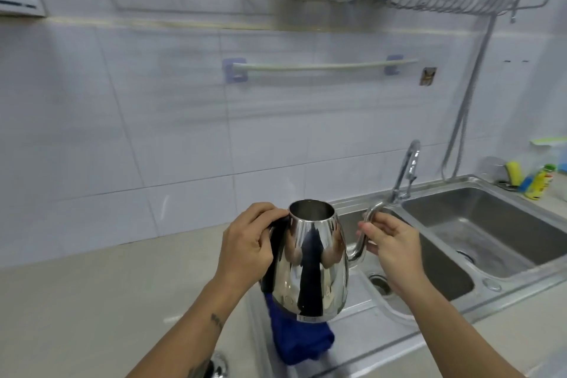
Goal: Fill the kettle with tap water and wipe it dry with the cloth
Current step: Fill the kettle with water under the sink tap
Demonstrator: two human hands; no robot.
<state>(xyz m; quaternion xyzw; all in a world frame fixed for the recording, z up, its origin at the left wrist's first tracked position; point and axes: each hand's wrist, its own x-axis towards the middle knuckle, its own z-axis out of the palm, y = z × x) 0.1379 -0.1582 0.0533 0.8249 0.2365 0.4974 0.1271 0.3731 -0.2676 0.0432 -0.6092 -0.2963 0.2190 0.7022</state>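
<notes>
- Blue folded cloth [302, 344] lies on the steel sink's [362, 344] drainboard, beneath the kettle.
- Shiny lidless steel kettle [310, 267] is held upright above it.
- Left hand [245, 249] clasps its black handle; right hand [392, 242] pinches the curved spout.
- Filling seems pending: carry it under the chrome tap [406, 172].

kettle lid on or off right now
Off. The kettle has an open round mouth at the top, bare steel inside, no lid. Left hand grips its handle, right hand its spout.

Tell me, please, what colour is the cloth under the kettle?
Deep blue cloth, seen in the head view.
</notes>
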